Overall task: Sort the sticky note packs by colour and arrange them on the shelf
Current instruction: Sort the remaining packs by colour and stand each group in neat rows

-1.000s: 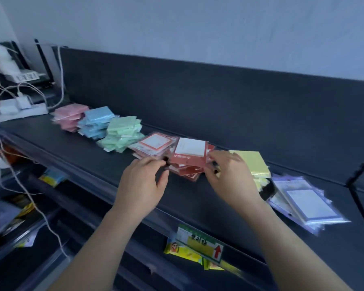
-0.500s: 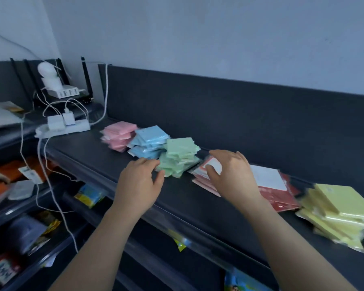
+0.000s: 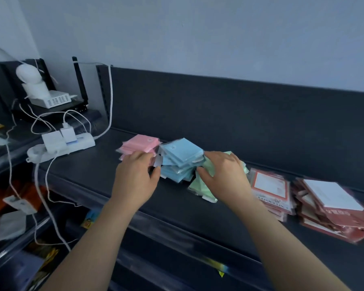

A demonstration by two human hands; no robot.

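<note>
On the shelf (image 3: 88, 175), blue stack (image 3: 182, 151) corner-forward between left hand (image 3: 135, 179) and right hand (image 3: 227, 179), grips unclear
</note>
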